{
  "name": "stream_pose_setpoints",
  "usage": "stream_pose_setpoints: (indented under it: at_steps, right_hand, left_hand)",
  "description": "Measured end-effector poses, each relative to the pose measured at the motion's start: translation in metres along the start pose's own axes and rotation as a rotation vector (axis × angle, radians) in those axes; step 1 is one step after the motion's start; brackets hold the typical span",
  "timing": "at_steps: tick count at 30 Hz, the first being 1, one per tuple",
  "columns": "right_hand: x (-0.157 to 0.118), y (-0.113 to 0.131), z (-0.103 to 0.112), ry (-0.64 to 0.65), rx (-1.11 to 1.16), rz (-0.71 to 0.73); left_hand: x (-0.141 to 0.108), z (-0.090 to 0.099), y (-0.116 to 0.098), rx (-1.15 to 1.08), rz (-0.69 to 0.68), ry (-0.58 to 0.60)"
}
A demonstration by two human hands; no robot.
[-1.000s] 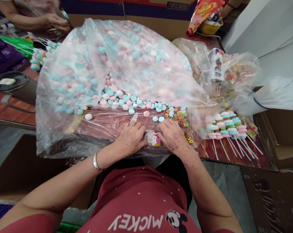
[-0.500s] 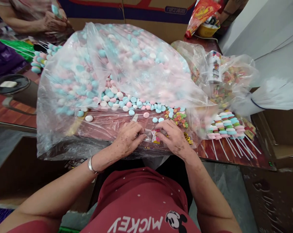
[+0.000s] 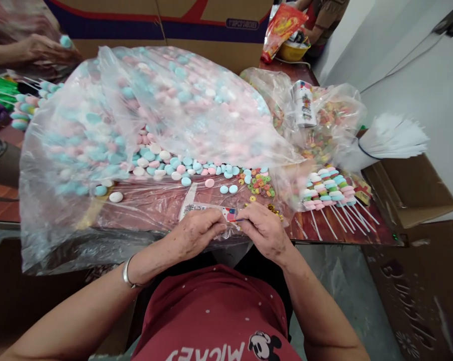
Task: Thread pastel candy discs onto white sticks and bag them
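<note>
In front of my body, a small printed plastic wrapper [image 3: 229, 214] with white, red and blue patches stretches between my two hands. My left hand [image 3: 197, 229] pinches its near left part, fingertips and thumb together. With closed fingers, my right hand [image 3: 264, 226] grips the wrapper's right end. Just beyond them lie loose pink, blue and white marshmallows [image 3: 187, 163], spilling from under a large clear plastic bag [image 3: 196, 105]. Small colourful ring candies [image 3: 262, 184] lie just beyond my right hand, and gold twist ties [image 3: 275, 211] are beside its knuckles.
At right lie marshmallow skewers [image 3: 329, 188] and a bundle of white sticks [image 3: 394, 138]. A printed roll [image 3: 304, 104] rests on bags of ring candies [image 3: 333, 108]. A dark mug [image 3: 3, 163] stands at left. A co-worker's hands [image 3: 42, 50] hold a skewer at upper left.
The view has shifted right, so the surroundings appear further left. More of the printed wrapper shows between my hands, and my hands are slightly lower in the picture.
</note>
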State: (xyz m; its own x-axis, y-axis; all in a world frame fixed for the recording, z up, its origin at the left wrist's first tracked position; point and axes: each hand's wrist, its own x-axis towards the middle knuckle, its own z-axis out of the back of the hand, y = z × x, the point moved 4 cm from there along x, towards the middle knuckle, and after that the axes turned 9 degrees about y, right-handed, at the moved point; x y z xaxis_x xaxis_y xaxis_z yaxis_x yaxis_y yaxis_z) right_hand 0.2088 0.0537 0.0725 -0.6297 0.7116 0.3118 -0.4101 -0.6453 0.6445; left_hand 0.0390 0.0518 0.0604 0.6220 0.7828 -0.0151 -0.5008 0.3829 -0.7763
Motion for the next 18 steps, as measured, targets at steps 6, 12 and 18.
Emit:
stream_pose_setpoints:
  at_steps: [6, 12, 18]
  right_hand:
    - [-0.014, 0.005, 0.005, -0.182, -0.194, 0.027]
    - [-0.025, 0.008, 0.005, -0.263, -0.261, -0.029]
    - [-0.071, -0.021, 0.046, -0.468, -0.286, -0.377]
  left_hand:
    - [0.003, -0.011, -0.001, -0.177, 0.05, -0.073]
    - [0.006, -0.016, -0.009, -0.157, -0.041, -0.108]
    - [0.004, -0.024, -0.007, -0.14, -0.026, -0.139]
